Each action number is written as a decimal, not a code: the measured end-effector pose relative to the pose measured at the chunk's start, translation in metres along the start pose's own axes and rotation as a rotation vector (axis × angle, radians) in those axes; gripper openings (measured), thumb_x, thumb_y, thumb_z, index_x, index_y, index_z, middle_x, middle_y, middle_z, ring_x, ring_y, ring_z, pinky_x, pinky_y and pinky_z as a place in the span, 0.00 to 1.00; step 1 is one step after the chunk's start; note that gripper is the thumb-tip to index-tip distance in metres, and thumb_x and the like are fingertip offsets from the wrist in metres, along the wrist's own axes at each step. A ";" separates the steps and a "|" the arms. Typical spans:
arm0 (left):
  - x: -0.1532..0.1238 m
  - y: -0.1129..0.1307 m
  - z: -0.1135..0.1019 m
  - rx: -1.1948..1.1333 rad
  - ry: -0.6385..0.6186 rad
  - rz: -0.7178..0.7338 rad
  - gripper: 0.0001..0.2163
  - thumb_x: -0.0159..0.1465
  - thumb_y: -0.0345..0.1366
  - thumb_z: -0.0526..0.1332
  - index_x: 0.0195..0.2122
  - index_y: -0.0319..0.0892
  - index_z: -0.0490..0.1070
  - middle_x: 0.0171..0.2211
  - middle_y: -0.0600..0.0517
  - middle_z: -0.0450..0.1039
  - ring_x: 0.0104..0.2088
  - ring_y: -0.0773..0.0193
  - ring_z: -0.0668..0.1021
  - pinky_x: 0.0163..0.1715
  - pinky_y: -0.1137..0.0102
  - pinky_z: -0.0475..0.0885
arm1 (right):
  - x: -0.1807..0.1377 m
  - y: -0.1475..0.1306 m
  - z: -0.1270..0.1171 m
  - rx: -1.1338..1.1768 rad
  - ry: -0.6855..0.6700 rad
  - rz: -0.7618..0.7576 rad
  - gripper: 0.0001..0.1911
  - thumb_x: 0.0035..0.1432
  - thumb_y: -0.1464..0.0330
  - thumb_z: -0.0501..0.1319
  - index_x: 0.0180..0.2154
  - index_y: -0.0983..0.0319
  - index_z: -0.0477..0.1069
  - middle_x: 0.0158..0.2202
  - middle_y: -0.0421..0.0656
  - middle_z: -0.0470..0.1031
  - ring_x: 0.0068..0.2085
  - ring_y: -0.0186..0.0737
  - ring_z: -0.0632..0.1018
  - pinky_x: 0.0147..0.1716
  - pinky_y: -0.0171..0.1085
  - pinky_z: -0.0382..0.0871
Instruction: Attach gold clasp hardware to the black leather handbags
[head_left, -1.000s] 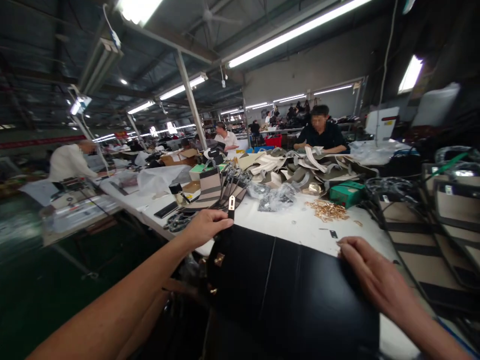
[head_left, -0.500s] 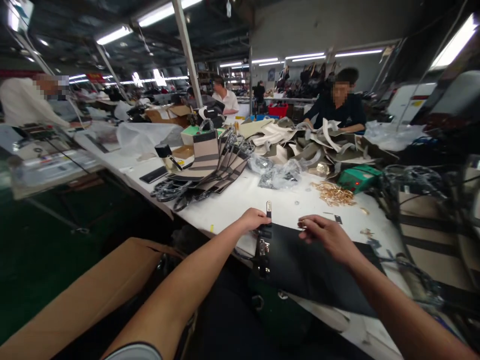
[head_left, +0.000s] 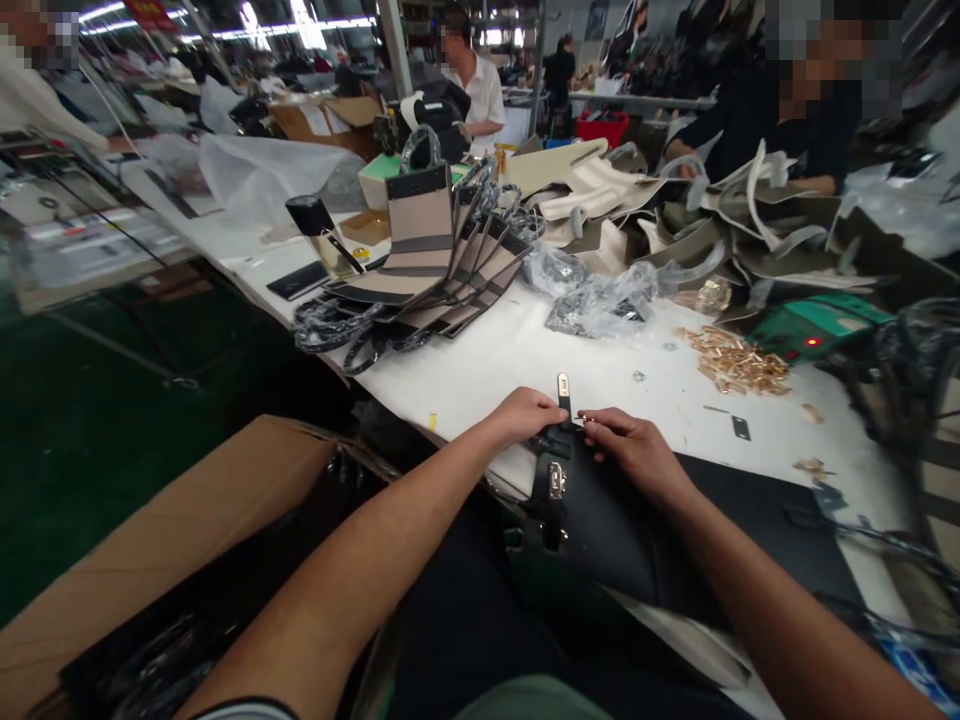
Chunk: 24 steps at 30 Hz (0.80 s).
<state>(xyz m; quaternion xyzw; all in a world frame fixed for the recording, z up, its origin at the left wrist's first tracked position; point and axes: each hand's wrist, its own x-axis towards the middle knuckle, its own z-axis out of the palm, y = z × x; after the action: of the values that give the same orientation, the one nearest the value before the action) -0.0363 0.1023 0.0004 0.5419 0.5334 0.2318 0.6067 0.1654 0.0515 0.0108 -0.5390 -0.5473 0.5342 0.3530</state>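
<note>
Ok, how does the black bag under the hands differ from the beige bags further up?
The black bag is plain black; the beige bags have dark bands. The black bag lies single at the near edge; the beige bags lean fanned together. Both rest on the white table.

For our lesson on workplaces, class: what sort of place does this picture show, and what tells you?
Most likely a handbag factory. Striped bags stand on a long table, gold fittings lie heaped, and the left hand holds a black bag. Other people work nearby.
</note>
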 end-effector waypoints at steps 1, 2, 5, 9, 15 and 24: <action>0.000 0.000 0.000 0.017 0.003 0.012 0.12 0.55 0.42 0.67 0.26 0.36 0.77 0.18 0.54 0.68 0.19 0.70 0.67 0.23 0.71 0.61 | -0.001 0.001 0.001 -0.011 0.006 -0.015 0.19 0.54 0.53 0.66 0.43 0.58 0.79 0.39 0.43 0.75 0.34 0.39 0.76 0.30 0.37 0.74; 0.001 -0.001 0.000 0.036 0.008 0.025 0.12 0.56 0.42 0.67 0.26 0.36 0.77 0.18 0.54 0.68 0.20 0.70 0.67 0.23 0.71 0.61 | -0.003 0.002 0.003 -0.028 0.015 -0.032 0.19 0.55 0.53 0.65 0.44 0.58 0.79 0.39 0.44 0.75 0.34 0.39 0.76 0.30 0.37 0.73; 0.001 -0.002 0.000 0.076 0.025 0.058 0.12 0.56 0.42 0.66 0.26 0.36 0.78 0.18 0.54 0.67 0.20 0.69 0.68 0.23 0.71 0.60 | -0.009 0.004 0.006 -0.138 0.050 -0.118 0.17 0.59 0.54 0.62 0.44 0.56 0.78 0.39 0.43 0.76 0.33 0.39 0.76 0.32 0.39 0.73; 0.000 0.000 0.001 0.092 0.039 0.073 0.12 0.56 0.42 0.65 0.25 0.36 0.78 0.18 0.54 0.67 0.20 0.69 0.68 0.23 0.72 0.60 | -0.016 0.006 0.009 -0.338 0.107 -0.266 0.15 0.64 0.56 0.58 0.45 0.55 0.78 0.38 0.44 0.77 0.35 0.41 0.77 0.39 0.42 0.72; -0.001 0.000 0.002 0.079 0.022 0.037 0.12 0.57 0.42 0.64 0.26 0.38 0.77 0.18 0.56 0.67 0.19 0.71 0.67 0.22 0.74 0.60 | -0.015 0.011 0.009 -0.458 0.099 -0.418 0.13 0.66 0.62 0.57 0.47 0.56 0.77 0.37 0.44 0.76 0.39 0.43 0.77 0.42 0.43 0.71; 0.002 -0.004 0.003 0.098 0.034 0.028 0.10 0.57 0.41 0.65 0.28 0.38 0.79 0.19 0.55 0.70 0.19 0.71 0.69 0.21 0.74 0.62 | -0.013 0.013 0.012 -0.504 0.069 -0.450 0.12 0.66 0.66 0.58 0.47 0.55 0.77 0.34 0.43 0.74 0.36 0.41 0.76 0.38 0.40 0.70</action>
<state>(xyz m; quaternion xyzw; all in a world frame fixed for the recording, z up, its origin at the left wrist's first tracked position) -0.0339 0.1020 -0.0045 0.5745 0.5468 0.2232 0.5667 0.1592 0.0342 -0.0008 -0.4928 -0.7550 0.2725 0.3359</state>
